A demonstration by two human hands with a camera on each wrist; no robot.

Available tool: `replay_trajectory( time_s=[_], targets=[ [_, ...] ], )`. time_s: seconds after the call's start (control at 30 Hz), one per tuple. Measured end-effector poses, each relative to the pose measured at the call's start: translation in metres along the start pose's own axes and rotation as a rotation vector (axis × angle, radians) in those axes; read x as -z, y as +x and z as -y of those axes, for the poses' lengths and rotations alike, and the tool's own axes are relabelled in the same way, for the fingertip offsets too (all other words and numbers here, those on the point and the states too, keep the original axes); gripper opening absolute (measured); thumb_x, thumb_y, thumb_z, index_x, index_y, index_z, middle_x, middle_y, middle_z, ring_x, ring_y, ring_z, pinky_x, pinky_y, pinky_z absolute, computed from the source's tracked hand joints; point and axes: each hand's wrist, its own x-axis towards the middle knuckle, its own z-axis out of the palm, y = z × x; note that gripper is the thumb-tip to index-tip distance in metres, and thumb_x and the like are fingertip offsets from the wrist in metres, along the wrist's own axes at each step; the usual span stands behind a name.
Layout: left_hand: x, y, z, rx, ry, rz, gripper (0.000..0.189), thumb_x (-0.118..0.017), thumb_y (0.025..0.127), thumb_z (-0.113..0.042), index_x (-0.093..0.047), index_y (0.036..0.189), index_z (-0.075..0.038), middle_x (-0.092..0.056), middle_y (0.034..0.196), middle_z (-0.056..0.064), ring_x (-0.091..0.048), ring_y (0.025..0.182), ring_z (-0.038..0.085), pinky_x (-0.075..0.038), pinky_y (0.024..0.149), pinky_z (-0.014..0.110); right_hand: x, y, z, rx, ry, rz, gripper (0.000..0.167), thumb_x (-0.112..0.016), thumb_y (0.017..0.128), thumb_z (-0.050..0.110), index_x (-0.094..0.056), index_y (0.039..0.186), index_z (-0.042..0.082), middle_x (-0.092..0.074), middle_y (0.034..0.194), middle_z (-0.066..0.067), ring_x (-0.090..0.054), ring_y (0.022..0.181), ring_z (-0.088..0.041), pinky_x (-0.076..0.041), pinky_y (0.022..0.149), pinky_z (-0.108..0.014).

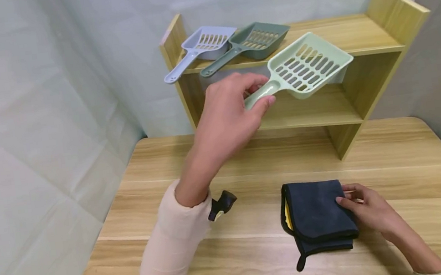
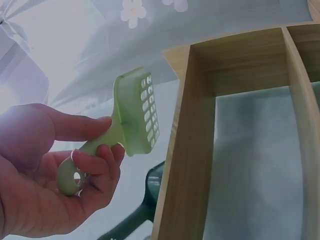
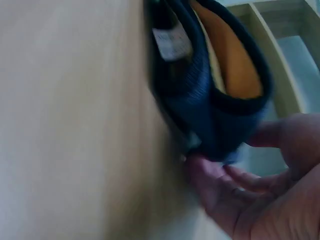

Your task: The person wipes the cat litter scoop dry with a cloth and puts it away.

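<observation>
My left hand (image 1: 230,111) grips a pale green litter scoop (image 1: 278,82) by its handle, thumb on one side and fingers curled round the other. The scoop is up in the air before the shelf, its slotted pan pointing to the right. In the left wrist view the handle's end with its hole (image 2: 67,177) pokes out of the fingers. Low on the right, my right hand (image 1: 372,213) pinches the right edge of a folded dark blue cloth (image 1: 318,210) with black trim, a hanging loop and a yellow-orange inside. A white label (image 3: 172,44) shows between its folds.
A wooden shelf unit (image 1: 340,33) stands at the back of the table (image 1: 254,243). On its top board, at the left, a lavender scoop (image 1: 192,51) and a dark green scoop (image 1: 239,47) lie side by side, handles jutting over the front edge.
</observation>
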Motion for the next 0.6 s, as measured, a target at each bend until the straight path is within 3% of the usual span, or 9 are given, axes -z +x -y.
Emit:
replay_trajectory(
  time_s=[0.07,0.13,0.23,0.33,0.4,0.47,0.5,0.53,0.6],
  targets=[
    [-0.001,0.010,-0.005,0.013,0.030,0.023,0.029,-0.078,0.101,-0.022,-0.078,0.127,-0.011,-0.078,0.112,0.001,-0.063,0.098,0.015,-0.047,0.093,0.032,0.007,-0.003,0.001,0.042,-0.126,-0.040,0.062,-0.064,0.110,0.034,-0.047,0.153,-0.007,-0.064,0.137,-0.033,-0.065,0.125,-0.048,-0.059,0.081,-0.032],
    [-0.003,0.021,-0.009,0.028,0.060,0.040,0.030,-0.077,0.102,-0.024,-0.078,0.129,-0.012,-0.078,0.118,0.000,-0.066,0.104,0.014,-0.048,0.099,0.032,0.013,-0.006,0.002,0.056,-0.174,-0.058,0.064,-0.064,0.110,0.037,-0.047,0.153,-0.006,-0.065,0.136,-0.034,-0.068,0.121,-0.050,-0.061,0.080,-0.037],
    [-0.007,0.038,-0.014,0.070,0.091,0.067,0.033,-0.075,0.103,-0.027,-0.076,0.133,-0.015,-0.078,0.128,-0.002,-0.068,0.116,0.013,-0.048,0.106,0.031,0.018,-0.010,0.002,0.064,-0.176,-0.060,0.065,-0.063,0.110,0.039,-0.046,0.154,-0.006,-0.065,0.136,-0.034,-0.071,0.118,-0.049,-0.062,0.078,-0.036],
    [-0.012,0.054,-0.016,0.108,0.104,0.077,0.031,-0.074,0.103,-0.028,-0.077,0.133,-0.017,-0.077,0.130,-0.006,-0.068,0.119,0.011,-0.048,0.105,0.027,0.019,-0.013,0.000,0.063,-0.168,-0.042,0.066,-0.062,0.110,0.040,-0.046,0.155,-0.005,-0.066,0.136,-0.032,-0.072,0.117,-0.046,-0.060,0.077,-0.031],
    [-0.016,0.063,-0.017,0.115,0.115,0.081,0.019,-0.073,0.104,-0.028,-0.080,0.120,-0.019,-0.078,0.111,-0.005,-0.064,0.102,0.010,-0.047,0.092,0.022,0.018,-0.015,-0.001,0.063,-0.176,-0.038,0.065,-0.063,0.110,0.041,-0.047,0.154,-0.004,-0.067,0.135,-0.030,-0.072,0.116,-0.044,-0.057,0.076,-0.028],
    [-0.020,0.071,-0.018,0.109,0.128,0.078,0.012,-0.073,0.104,-0.027,-0.076,0.099,-0.016,-0.064,0.086,-0.004,-0.051,0.082,0.010,-0.038,0.077,0.021,0.017,-0.017,-0.002,0.064,-0.179,-0.040,0.065,-0.063,0.110,0.041,-0.048,0.154,-0.004,-0.068,0.135,-0.029,-0.072,0.116,-0.042,-0.056,0.077,-0.028],
    [-0.022,0.075,-0.019,0.100,0.131,0.076,0.022,-0.072,0.104,-0.027,-0.068,0.086,-0.014,-0.050,0.078,-0.002,-0.040,0.075,0.011,-0.032,0.071,0.022,0.017,-0.018,-0.003,0.066,-0.180,-0.045,0.065,-0.063,0.109,0.041,-0.048,0.154,-0.003,-0.068,0.135,-0.028,-0.072,0.116,-0.042,-0.056,0.076,-0.028],
    [-0.024,0.078,-0.020,0.104,0.135,0.072,0.023,-0.072,0.104,-0.028,-0.067,0.086,-0.014,-0.049,0.078,-0.003,-0.037,0.075,0.010,-0.029,0.070,0.022,0.017,-0.019,-0.003,0.067,-0.176,-0.051,0.065,-0.063,0.109,0.041,-0.048,0.154,-0.003,-0.068,0.135,-0.028,-0.072,0.115,-0.042,-0.056,0.076,-0.027],
    [-0.028,0.084,-0.021,0.102,0.149,0.059,0.037,-0.072,0.104,-0.030,-0.054,0.075,-0.015,-0.035,0.074,-0.003,-0.028,0.072,0.011,-0.024,0.068,0.022,0.017,-0.021,-0.003,0.075,-0.165,-0.067,0.064,-0.063,0.109,0.040,-0.048,0.154,-0.004,-0.067,0.135,-0.029,-0.072,0.115,-0.042,-0.056,0.075,-0.026]
  ],
)
